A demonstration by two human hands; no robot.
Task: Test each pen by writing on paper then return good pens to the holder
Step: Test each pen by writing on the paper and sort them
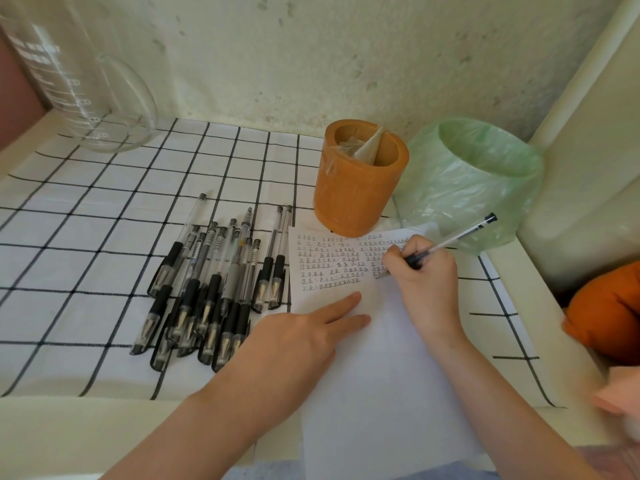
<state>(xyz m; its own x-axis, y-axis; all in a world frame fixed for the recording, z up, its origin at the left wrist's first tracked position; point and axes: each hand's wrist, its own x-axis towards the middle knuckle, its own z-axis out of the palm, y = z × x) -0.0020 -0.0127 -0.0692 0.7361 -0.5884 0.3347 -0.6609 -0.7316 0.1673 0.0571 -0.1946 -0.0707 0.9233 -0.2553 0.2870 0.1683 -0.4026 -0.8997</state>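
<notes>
Left hand (298, 341) flat on paper (381, 375); right hand (426, 282) pinches pen (457, 237), writing; pen pile (207, 289) left of hands, holder (360, 181) beyond penless: likely early

Bright, soft, even light with only faint shadows. Wide-angle distortion curves the frame edges. The pink object (618, 393) at lower right is blurred.

Pens (211, 285) lie left of the paper (374, 358); the holder (360, 178) stands behind it.
</notes>
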